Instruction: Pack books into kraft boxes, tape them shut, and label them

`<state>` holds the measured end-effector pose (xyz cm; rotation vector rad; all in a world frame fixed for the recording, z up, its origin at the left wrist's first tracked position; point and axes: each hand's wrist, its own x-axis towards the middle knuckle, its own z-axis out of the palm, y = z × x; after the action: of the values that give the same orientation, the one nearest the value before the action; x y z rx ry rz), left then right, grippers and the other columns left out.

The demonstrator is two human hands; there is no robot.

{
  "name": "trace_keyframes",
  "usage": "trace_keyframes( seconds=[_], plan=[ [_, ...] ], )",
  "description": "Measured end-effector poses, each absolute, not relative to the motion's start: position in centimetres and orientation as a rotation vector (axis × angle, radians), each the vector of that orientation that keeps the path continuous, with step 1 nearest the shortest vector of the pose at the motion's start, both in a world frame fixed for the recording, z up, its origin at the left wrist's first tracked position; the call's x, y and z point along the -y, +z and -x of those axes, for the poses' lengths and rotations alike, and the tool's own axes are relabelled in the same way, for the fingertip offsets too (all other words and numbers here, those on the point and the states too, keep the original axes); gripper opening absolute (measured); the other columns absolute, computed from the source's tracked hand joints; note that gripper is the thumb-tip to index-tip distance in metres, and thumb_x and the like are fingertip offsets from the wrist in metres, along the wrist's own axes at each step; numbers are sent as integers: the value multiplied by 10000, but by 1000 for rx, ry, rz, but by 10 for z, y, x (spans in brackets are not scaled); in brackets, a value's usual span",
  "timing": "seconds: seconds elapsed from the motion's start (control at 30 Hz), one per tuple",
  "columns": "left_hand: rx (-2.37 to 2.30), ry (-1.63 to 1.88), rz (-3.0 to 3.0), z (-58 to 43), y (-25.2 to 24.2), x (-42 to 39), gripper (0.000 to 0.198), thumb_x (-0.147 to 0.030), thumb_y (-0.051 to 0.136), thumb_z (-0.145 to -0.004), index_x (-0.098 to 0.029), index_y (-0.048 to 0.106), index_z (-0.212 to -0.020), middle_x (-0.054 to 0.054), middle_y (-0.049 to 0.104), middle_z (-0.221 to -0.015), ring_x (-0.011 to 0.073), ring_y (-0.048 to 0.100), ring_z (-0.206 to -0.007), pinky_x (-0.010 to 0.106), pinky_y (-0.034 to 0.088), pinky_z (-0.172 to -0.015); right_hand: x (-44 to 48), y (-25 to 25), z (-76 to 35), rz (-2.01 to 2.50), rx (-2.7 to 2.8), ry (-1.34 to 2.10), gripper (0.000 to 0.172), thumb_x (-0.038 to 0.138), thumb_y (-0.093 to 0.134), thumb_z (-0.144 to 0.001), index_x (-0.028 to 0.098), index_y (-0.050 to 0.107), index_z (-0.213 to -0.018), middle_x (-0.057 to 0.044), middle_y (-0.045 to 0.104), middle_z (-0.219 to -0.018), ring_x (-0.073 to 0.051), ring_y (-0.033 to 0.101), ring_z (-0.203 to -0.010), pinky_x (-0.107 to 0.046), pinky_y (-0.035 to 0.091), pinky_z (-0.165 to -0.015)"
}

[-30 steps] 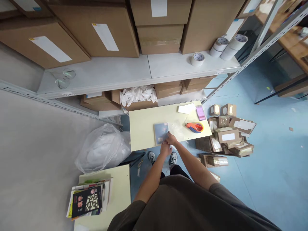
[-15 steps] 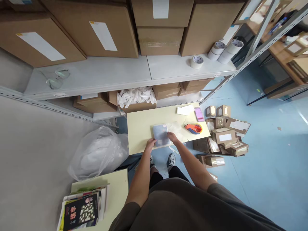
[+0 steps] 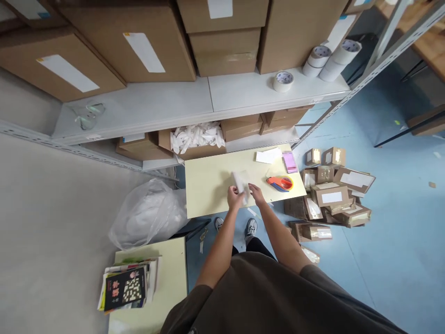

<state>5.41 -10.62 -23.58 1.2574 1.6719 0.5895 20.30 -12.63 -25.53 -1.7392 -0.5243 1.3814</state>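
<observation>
Above the pale yellow table [image 3: 205, 181], a flat packet in whitish see-through wrap [image 3: 241, 182] is tilted up and slightly blurred. My left hand [image 3: 235, 197] is closed on its near left side, thumb and fingers around it. At the packet's right edge, my right hand [image 3: 256, 193] has its fingers curled against the wrap. To the right of my hands lies an orange and blue tape dispenser [image 3: 280, 183] with a yellow roll. White paper [image 3: 268, 156] and a pink-purple item [image 3: 289, 162] lie behind it.
Cardboard boxes [image 3: 229, 53] and tape rolls [image 3: 283, 81] stand on the grey shelf [image 3: 167, 99]. Small cartons [image 3: 332, 197] are piled on the floor at right. A large plastic bag [image 3: 149, 215] and a stack of books [image 3: 125, 290] are at left.
The packet lay flat with its grey-blue face showing; now it is lifted and turned on edge. My left hand has moved right and up, nearer my right hand. Loose film beside it is gathered in.
</observation>
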Motion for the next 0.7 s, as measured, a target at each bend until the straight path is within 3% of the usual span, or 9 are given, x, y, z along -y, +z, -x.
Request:
trace_keyframes(
  seconds=[0.13, 0.23, 0.37, 0.5, 0.7],
  plan=[
    [-1573, 346, -1545, -103, -240, 104, 372, -396, 773, -873, -209, 709, -1188, 171, 668, -1430, 289, 558, -1427, 421, 398, -1211, 143, -253, -248, 1801, 553, 1224, 671, 690, 571, -921, 223, 748, -1369, -121, 670, -1525, -298, 593, -1436, -429, 508, -1144],
    [-1549, 222, -1592, -120, -246, 101, 229, -313, 686, -918, -198, 761, -1101, 178, 668, -1448, 287, 513, -1477, 451, 331, -1266, 149, -251, -268, 1840, 620, 1256, 620, 638, 639, -908, 220, 759, -1349, -122, 694, -1495, -293, 606, -1432, -448, 449, -1214],
    [-1533, 328, -1507, -104, -250, 96, 254, -269, 626, -933, -208, 783, -1122, 142, 738, -1344, 256, 621, -1361, 394, 426, -1197, 143, -249, -271, 1836, 676, 1342, 553, 563, 711, -892, 215, 775, -1317, -124, 683, -1510, -302, 581, -1464, -456, 396, -1260],
    [-1687, 484, -1224, -60, -251, 97, 369, -348, 701, -904, -213, 755, -1244, 136, 747, -1339, 267, 679, -1284, 364, 515, -1082, 135, -247, -260, 1833, 647, 1439, 497, 541, 726, -882, 237, 804, -1267, -98, 723, -1457, -327, 592, -1443, -485, 428, -1236],
    [-1500, 536, -837, -6, -259, 98, 403, -414, 705, -932, -170, 740, -1251, 142, 794, -1220, 230, 740, -1169, 322, 580, -942, 123, -248, -228, 1796, 569, 1536, 608, 567, 736, -860, 245, 763, -1376, -119, 719, -1455, -344, 609, -1413, -502, 484, -1169]
  ],
)
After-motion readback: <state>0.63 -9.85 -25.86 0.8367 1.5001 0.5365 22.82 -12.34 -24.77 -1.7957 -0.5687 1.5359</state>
